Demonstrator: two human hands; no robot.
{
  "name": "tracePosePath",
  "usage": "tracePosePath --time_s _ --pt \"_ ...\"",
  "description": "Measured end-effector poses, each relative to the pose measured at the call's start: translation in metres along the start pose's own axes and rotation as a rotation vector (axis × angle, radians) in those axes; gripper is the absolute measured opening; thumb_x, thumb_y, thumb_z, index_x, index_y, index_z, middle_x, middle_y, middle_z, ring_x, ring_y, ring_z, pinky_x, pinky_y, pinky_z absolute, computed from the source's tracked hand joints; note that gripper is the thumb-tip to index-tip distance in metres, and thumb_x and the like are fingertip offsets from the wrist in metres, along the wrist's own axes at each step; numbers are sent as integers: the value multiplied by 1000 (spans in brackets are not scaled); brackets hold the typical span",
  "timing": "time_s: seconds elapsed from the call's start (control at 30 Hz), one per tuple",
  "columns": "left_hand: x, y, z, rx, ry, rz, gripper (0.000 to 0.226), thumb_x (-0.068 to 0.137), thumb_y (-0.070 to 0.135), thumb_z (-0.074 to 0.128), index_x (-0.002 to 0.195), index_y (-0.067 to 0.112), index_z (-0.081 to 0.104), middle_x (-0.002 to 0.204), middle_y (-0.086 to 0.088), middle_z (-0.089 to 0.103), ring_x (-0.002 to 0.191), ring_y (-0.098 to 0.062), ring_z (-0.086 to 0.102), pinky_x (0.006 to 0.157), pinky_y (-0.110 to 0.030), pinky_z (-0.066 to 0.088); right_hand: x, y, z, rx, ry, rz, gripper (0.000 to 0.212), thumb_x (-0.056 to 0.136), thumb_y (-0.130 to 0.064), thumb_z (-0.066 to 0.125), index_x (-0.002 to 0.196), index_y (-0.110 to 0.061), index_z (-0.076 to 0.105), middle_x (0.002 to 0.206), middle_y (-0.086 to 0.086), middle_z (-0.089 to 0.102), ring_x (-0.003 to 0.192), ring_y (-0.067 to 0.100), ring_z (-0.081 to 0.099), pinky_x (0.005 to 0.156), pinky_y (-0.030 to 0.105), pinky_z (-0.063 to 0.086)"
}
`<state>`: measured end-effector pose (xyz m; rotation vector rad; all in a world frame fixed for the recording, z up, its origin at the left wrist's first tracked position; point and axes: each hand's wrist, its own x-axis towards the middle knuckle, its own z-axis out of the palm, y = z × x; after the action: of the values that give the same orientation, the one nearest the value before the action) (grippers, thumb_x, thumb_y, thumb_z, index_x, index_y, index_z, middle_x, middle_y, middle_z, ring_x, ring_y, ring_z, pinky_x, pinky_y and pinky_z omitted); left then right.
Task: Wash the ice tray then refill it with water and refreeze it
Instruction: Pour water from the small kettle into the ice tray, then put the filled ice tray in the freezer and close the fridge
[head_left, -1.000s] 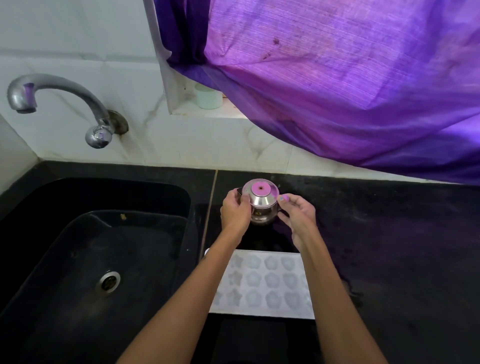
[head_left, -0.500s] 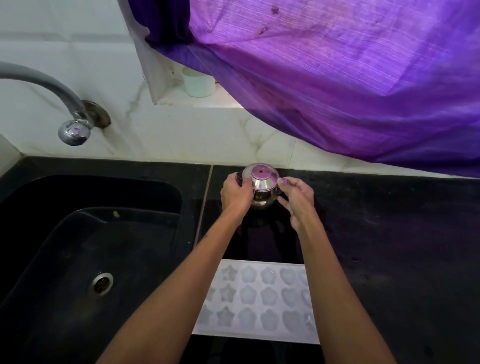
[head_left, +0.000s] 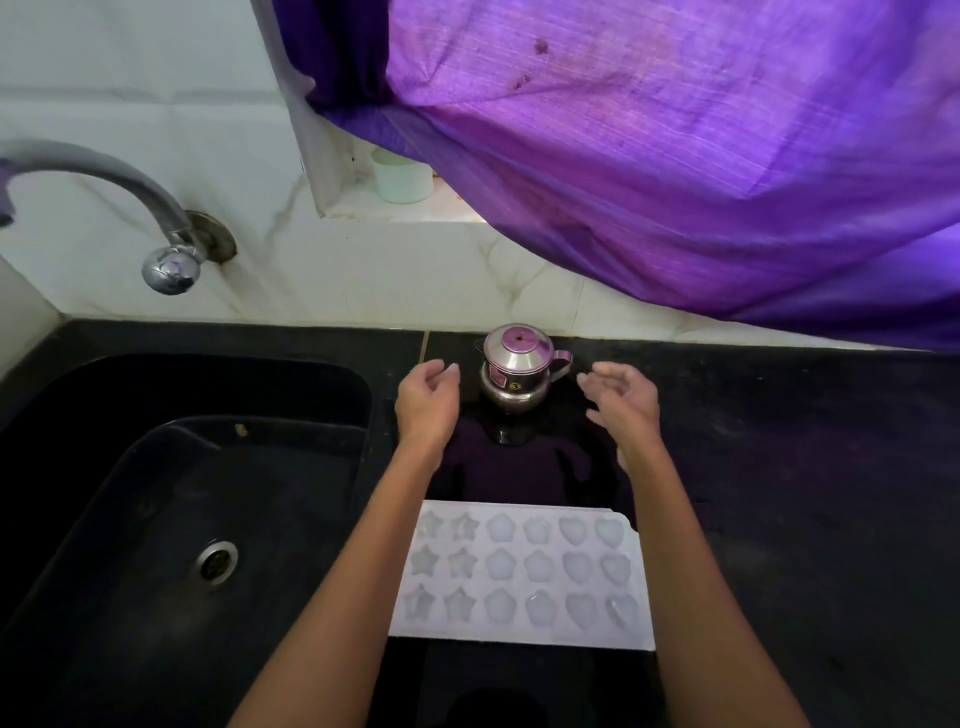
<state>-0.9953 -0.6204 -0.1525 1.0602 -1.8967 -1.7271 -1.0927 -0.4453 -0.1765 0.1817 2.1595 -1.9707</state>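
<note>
Ice tray (head_left: 519, 574) laid flat on the black counter (head_left: 779, 493) just right of the sink (head_left: 182, 493) rim, steel pot (head_left: 517, 371) flanked by left hand (head_left: 428, 402) and right hand (head_left: 621, 397), both loosely spread, nothing gripped, gaps left either side.

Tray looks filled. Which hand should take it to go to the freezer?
Probably both. The ice tray lies between the forearms; left hand and right hand are free, either side of the steel jug.

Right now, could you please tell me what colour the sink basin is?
Black, matching the counter; the moulded sink basin shows best in the head view.
</note>
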Motion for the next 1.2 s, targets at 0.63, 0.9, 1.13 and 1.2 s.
tracePosePath --time_s 0.63,0.9,1.13,1.2 --pt "-119 -70 -81 322 114 -141 35 86 19 65 119 7 61 109 -6 66 102 -22 60 87 -33 48 -111 64 -97 -360 -14 234 21 82 -35 73 85 -14 69 82 7 73 76 23 72 79 40 60" --pt "-124 -71 -84 234 80 -210 14 82 3 63 84 17 65 73 9 60 67 -9 59 57 -23 47 -122 66 -94 -328 -156 186 5 82 -16 74 80 -14 70 89 10 74 86 26 71 80 46 59" --pt "-131 -69 -95 167 107 -204 17 81 2 64 83 19 67 83 4 64 76 -13 62 60 -24 49 -123 61 -84 -344 -140 143 9 79 -17 77 74 -18 69 80 5 73 82 27 70 82 47 58" --pt "-136 -69 -106 147 129 -208 17 81 3 65 86 18 69 89 2 66 83 -16 64 69 -29 52 -125 54 -76 -346 -171 119 9 79 -17 76 73 -18 69 79 5 73 82 26 71 83 46 58"
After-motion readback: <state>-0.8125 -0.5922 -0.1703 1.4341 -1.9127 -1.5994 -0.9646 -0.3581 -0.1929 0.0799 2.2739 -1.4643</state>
